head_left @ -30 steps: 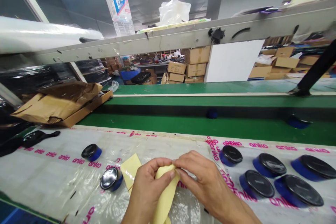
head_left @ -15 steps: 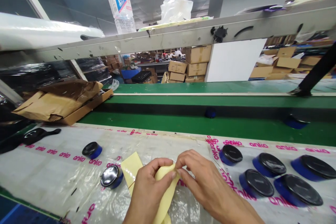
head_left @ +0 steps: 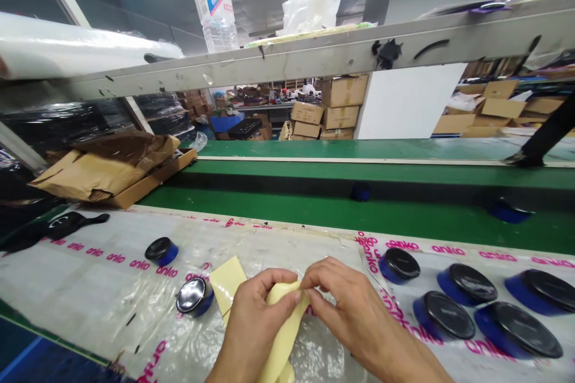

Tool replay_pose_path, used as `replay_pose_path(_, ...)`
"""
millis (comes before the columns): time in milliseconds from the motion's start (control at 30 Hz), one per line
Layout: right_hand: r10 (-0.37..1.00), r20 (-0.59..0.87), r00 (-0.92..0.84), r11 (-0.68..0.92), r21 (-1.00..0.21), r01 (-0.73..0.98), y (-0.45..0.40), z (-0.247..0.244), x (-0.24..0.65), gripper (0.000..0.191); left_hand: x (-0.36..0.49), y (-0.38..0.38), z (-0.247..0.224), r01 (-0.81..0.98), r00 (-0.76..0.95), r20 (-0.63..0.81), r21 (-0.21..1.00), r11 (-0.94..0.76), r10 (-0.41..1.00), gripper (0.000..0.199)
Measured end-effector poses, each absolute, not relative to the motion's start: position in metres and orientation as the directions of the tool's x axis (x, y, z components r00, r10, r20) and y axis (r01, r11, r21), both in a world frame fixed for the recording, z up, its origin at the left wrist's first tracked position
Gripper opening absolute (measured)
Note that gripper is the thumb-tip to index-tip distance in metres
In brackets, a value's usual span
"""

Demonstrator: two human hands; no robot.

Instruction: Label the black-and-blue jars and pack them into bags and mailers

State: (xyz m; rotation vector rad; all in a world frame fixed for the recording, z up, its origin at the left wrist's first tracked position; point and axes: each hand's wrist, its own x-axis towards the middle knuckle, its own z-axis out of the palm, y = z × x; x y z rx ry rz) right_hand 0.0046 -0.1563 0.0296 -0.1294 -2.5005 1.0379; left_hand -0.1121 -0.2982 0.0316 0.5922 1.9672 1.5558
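Between my two hands is a pale yellow paper sheet [head_left: 287, 335], curled and running down toward the lower edge of the view. My left hand [head_left: 256, 317] grips it between thumb and fingers. The fingertips of my right hand [head_left: 341, 305] pinch its upper right edge, close to the left thumb. Just left of my left hand, another yellow paper piece [head_left: 227, 280] lies flat on the plastic-covered table. Beside that sit a blue container with a shiny black lid [head_left: 193, 296] and a second such container [head_left: 162, 250] farther back.
Several blue, black-lidded containers [head_left: 518, 326] stand on the right of the table covering [head_left: 90, 287]. A green conveyor belt [head_left: 269, 206] runs behind, carrying a small blue container [head_left: 360, 191]. Brown paper in a cardboard tray [head_left: 117, 170] lies at left. A metal rail [head_left: 291, 63] crosses above, holding a bottle [head_left: 213, 3].
The whole view has shifted slightly, with most things appearing a little farther right. My hands keep nearly the same hold on the yellow paper sheet.
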Motion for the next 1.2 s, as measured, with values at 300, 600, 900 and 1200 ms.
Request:
replay_pose_path(300,0.210,0.239,-0.948,0.746,-0.666,-0.003,-0.159,0.034,0.008,0.016,-0.107,-0.300,0.029,0.320,-0.779,0.073,0.901,0.294,0.623,0.014)
replay_pose_path(600,0.276,0.238,-0.931,0.723,-0.690,0.038,-0.166,0.036,0.009,0.016,-0.106,-0.299,0.021,0.605,-0.686,0.332,0.754,0.255,0.648,0.018)
replay_pose_path(900,0.450,0.149,-0.880,0.395,-0.918,0.046,-0.163,0.022,-0.007,0.023,-0.130,-0.306,0.001,0.635,-0.675,0.345,0.721,0.276,0.652,0.021)
replay_pose_path(1200,0.431,0.035,-0.902,0.288,-0.952,0.101,-0.156,0.009,-0.007,0.033,-0.144,-0.330,-0.002,0.763,-0.642,0.678,0.521,0.382,0.357,0.019)
